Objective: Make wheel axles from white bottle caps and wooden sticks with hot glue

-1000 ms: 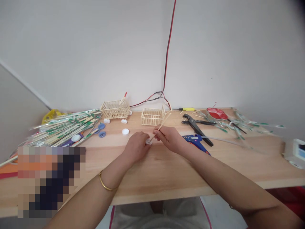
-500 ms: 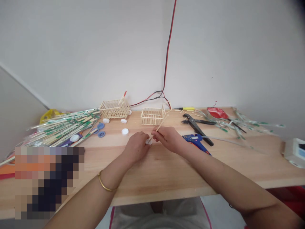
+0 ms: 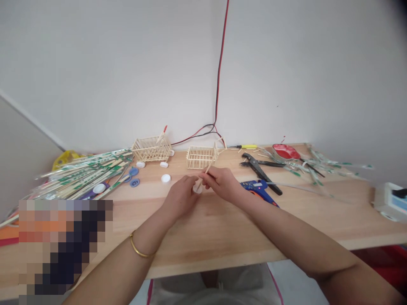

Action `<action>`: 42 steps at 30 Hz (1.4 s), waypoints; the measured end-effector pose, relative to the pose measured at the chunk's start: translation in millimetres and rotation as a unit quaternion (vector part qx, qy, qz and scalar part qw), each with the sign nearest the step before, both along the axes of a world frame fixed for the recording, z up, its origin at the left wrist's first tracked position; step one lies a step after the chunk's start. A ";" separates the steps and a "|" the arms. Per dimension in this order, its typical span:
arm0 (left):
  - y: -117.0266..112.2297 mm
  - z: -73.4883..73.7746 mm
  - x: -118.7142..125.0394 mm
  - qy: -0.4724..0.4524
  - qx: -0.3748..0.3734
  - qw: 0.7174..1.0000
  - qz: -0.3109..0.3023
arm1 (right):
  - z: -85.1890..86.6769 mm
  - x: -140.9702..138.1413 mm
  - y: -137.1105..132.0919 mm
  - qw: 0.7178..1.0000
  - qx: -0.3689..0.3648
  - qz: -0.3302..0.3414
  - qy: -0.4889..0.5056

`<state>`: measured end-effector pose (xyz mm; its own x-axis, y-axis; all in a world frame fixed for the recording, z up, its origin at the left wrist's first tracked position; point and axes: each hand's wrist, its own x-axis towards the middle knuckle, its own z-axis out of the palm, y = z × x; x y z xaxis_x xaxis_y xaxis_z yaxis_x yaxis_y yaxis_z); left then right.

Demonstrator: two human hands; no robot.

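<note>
My left hand rests on the wooden table, fingers closed around a small white bottle cap. My right hand pinches a thin wooden stick whose lower end meets the cap. Just behind my hands stands an open stick-built basket. A second stick basket with white cap wheels stands further left. A loose white cap lies to the left of my hands.
A heap of wrapped chopsticks and blue caps fill the left. A blue glue gun, black pliers, a red dish and torn wrappers lie right. Red and black wires run up the wall.
The stick has tipped more upright and shows shorter above my right hand. Both hands stay together at the cap. The camera has shifted slightly.
</note>
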<state>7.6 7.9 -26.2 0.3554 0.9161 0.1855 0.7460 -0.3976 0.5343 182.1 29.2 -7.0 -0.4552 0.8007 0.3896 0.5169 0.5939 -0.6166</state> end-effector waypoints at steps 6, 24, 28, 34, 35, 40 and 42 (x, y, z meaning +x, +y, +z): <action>3.6 9.6 -7.8 -0.277 -0.119 0.953 0.014 | 15.5 9.2 -8.3 0.997 0.060 -0.030 0.030; 0.2 17.1 -5.6 -0.508 -0.226 0.830 0.050 | 16.4 12.3 -25.4 0.982 0.183 0.037 0.007; -0.4 18.9 -6.1 -0.531 -0.222 0.816 0.054 | 16.0 13.9 -26.6 0.985 0.169 0.037 0.013; 0.0 17.8 -7.7 -0.539 -0.208 0.814 0.054 | 13.0 16.4 -27.3 0.984 0.177 0.031 0.010; 0.0 17.6 -7.8 -0.542 -0.209 0.813 0.052 | 12.6 16.7 -27.3 0.982 0.185 0.032 0.013; -0.6 16.8 -7.8 -0.543 -0.215 0.810 0.050 | 13.5 16.5 -28.4 0.980 0.192 0.038 0.014; -0.6 16.4 -7.6 -0.536 -0.215 0.815 0.049 | 14.8 15.6 -29.1 0.983 0.179 0.047 0.009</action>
